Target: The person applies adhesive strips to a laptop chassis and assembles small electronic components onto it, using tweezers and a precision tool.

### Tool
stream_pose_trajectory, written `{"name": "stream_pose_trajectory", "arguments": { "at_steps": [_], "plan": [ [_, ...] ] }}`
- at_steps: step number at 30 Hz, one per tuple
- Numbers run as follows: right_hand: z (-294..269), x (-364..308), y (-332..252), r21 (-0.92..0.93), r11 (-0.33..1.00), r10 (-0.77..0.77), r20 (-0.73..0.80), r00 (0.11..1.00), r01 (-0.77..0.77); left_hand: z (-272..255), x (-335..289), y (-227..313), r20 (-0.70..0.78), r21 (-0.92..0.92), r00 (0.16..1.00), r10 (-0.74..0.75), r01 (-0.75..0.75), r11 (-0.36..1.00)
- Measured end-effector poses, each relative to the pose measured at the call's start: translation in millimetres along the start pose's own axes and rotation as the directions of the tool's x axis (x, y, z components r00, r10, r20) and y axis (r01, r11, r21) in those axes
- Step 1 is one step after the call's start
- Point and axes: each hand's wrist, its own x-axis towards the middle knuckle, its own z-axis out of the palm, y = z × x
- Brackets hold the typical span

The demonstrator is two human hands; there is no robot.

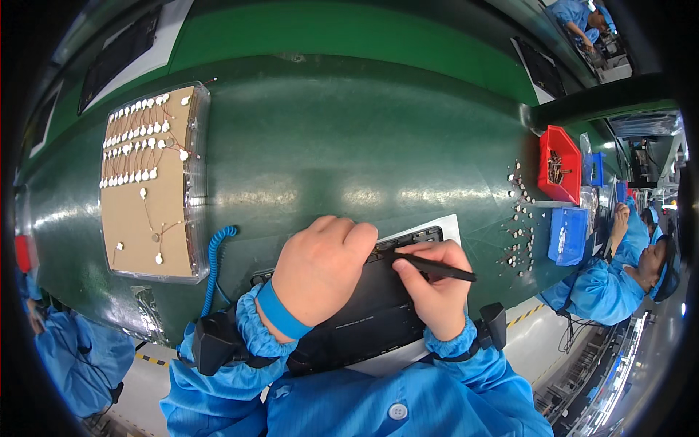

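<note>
Worktop (349, 146): green, with you at the middle of its near edge. The black flat device (364, 313) lies there in front of you, partly over a white sheet (451, 227) that shows past its far right corner.

Your left hand (320, 264) rests over the device's far side, left of centre, its fingers curled inward; the tips are hidden, so I cannot tell whether they grip anything. A blue wristband (281, 312) circles that wrist. Your right hand (439, 295) has its fingers closed on a slim black tool (457, 274), pinched between thumb and forefinger, its tip pointing left toward the device's far edge, near your left fingers.

Toward the worktop's left edge: a clear tray (196, 182) bearing a brown board (156, 218) with rows of white round parts (143, 193) on thin leads. A coiled blue cord (212, 266) lies between tray and left forearm, by the near edge.

Toward the right edge: scattered small parts (516, 218), then a red bin (545, 166) of small pieces, with a blue bin (570, 251) nearer you.
</note>
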Motion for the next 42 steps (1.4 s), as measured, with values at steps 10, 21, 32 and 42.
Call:
{"name": "stream_pose_trajectory", "arguments": {
  "at_steps": [10, 21, 32, 42],
  "plan": [
    [-4, -2, 6, 0.100, 0.995, 0.025, -0.097, 0.995, -0.015, 4, 4, 2, -0.015, -0.010, 0.998, 0.055, -0.055, 0.998],
    [-171, -43, 16, -0.399, 0.909, -0.102, -0.493, 0.864, -0.121, -1, 3, 4, -0.002, 0.016, 1.000, 0.025, -0.025, 1.000],
    [-217, -44, 40, -0.696, 0.657, -0.210, -0.538, 0.817, -0.290, 3, 0, 3, -0.007, 0.032, 1.000, 0.028, -0.028, 0.999],
    [-196, -57, 0, 0.343, 0.935, 0.268, -0.513, 0.816, -0.091, -1, 2, 3, -0.002, 0.055, 0.999, 0.039, -0.039, 0.998]
  ]
}}
